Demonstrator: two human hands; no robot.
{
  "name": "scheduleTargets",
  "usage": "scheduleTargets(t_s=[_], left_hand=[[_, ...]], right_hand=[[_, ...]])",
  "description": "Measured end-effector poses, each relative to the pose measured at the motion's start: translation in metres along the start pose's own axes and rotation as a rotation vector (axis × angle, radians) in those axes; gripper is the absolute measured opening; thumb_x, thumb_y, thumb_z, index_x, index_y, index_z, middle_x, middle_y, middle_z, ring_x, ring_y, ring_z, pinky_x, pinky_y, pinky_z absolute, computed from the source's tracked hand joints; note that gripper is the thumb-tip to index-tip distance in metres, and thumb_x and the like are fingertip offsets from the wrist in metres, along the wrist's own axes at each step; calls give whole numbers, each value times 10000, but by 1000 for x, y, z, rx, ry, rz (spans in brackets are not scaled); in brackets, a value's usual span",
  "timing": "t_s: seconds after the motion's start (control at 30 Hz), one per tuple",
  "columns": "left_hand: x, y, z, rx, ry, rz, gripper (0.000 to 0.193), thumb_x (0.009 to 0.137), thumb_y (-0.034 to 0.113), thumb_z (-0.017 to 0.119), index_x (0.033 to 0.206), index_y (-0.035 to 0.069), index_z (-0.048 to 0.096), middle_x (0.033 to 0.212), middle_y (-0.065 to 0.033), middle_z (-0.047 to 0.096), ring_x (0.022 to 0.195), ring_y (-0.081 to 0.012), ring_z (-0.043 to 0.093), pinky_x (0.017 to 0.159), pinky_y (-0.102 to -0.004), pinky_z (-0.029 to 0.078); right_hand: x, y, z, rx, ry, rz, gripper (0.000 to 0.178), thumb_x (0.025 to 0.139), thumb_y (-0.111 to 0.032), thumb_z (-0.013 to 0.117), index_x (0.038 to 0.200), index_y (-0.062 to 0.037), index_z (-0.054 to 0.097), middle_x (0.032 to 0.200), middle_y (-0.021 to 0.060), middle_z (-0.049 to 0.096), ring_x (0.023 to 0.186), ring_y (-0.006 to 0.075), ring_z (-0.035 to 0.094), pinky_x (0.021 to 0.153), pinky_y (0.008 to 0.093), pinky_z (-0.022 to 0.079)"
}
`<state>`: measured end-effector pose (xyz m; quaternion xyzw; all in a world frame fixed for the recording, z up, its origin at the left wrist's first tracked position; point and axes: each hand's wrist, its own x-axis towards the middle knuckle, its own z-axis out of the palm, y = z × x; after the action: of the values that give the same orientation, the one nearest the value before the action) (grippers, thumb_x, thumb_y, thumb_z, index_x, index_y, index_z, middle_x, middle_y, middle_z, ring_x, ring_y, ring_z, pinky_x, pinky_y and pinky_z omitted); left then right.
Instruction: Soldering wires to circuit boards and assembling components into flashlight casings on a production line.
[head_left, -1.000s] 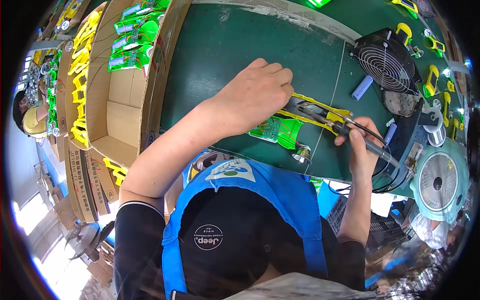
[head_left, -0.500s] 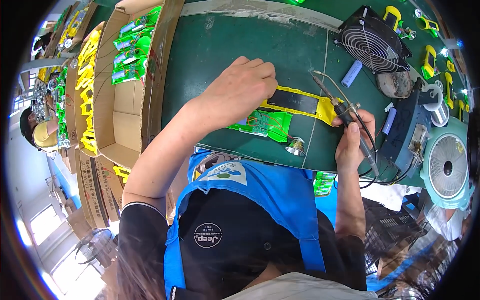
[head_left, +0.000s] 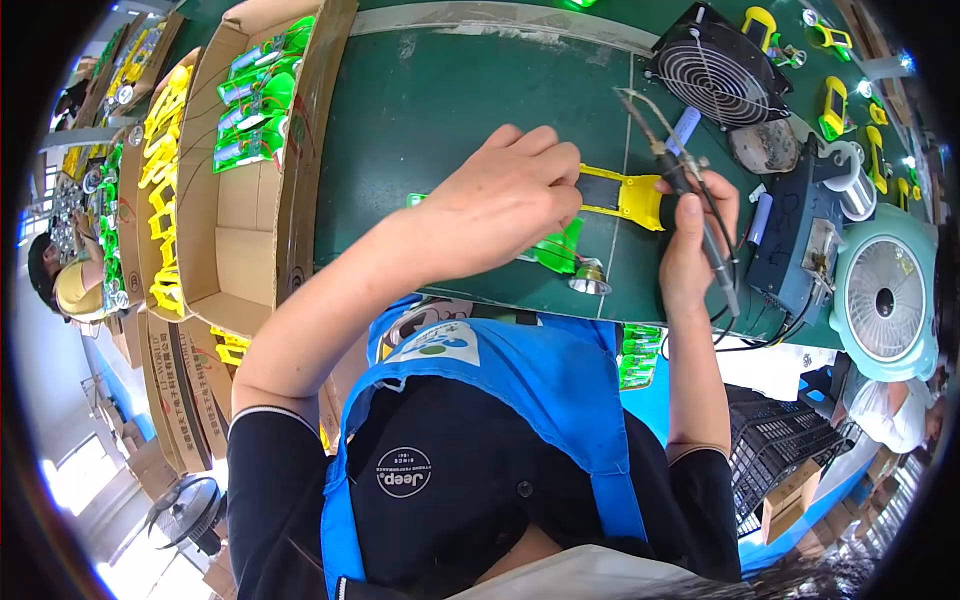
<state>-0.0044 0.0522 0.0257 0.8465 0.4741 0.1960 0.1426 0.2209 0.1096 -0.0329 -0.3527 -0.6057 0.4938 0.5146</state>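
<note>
My right hand [head_left: 695, 235] is wrapped round a soldering iron [head_left: 716, 255], whose metal tip points up and away over the bench. Beside those fingers lies a yellow plastic housing [head_left: 640, 198] with a dark panel in its middle. My left hand [head_left: 515, 195] reaches over the housing's left end, fingers curled and pressed together; what they hold is hidden under them. Partly covered by that hand, a green plastic shell [head_left: 557, 250] with wiring sits nearer to me. A silver reflector cup [head_left: 590, 278] stands at the shell's right end.
A cardboard box [head_left: 245, 245] with green wired assemblies [head_left: 255, 110] stands at left, yellow frames [head_left: 163, 210] beyond it. Right are a black fan [head_left: 712, 75], blue cylindrical cells [head_left: 762, 218], a soldering station [head_left: 795, 225], a solder spool [head_left: 855, 190] and a mint-green fan [head_left: 885, 300].
My left hand has moved right along the yellow housing and covers more of it and of the green shell. My right hand still holds the soldering iron. The whole view has shifted slightly.
</note>
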Motion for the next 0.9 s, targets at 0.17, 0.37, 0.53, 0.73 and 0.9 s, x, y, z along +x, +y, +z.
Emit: scheduleTargets(t_s=[0.17, 0.37, 0.53, 0.73, 0.9], left_hand=[[-3, 18, 27, -221, 307, -190, 133, 699, 51, 703, 809, 77, 632, 781, -39, 617, 803, -235, 576, 740, -369, 417], [-4, 14, 40, 112, 340, -290, 94, 717, 47, 662, 797, 64, 616, 803, -66, 597, 800, -255, 580, 755, -374, 435], [4, 13, 29, 165, 125, -288, 51, 748, 56, 605, 798, 49, 600, 793, -86, 589, 800, -268, 590, 758, -381, 438], [15, 12, 18, 143, -48, -300, 28, 758, 49, 593, 773, 37, 614, 767, -104, 599, 806, -279, 600, 752, -394, 433], [18, 10, 19, 146, -98, -302, 37, 745, 33, 597, 778, 28, 614, 767, -114, 606, 799, -290, 608, 768, -398, 439]], right_hand=[[-20, 0, 30, 197, 22, 97, 308, 956, -255, 552, 1127, -24, 441, 1004, 122, 611, 933, 158, 594, 872, 307, 454], [-31, 0, 22, 464, 16, 156, 316, 979, -285, 489, 1176, -44, 440, 1008, 159, 586, 1025, 285, 571, 1030, 481, 353], [-5, -10, -32, 435, -102, 335, 262, 922, -208, 566, 1034, 17, 493, 801, 146, 604, 776, 244, 612, 866, 391, 479], [19, -23, -47, 110, -332, 490, 156, 861, -101, 595, 928, 31, 546, 749, 98, 633, 650, 138, 626, 651, 275, 516], [24, -24, -44, 44, -377, 510, 130, 848, -66, 607, 922, 29, 558, 760, 87, 636, 661, 127, 638, 654, 259, 516]])
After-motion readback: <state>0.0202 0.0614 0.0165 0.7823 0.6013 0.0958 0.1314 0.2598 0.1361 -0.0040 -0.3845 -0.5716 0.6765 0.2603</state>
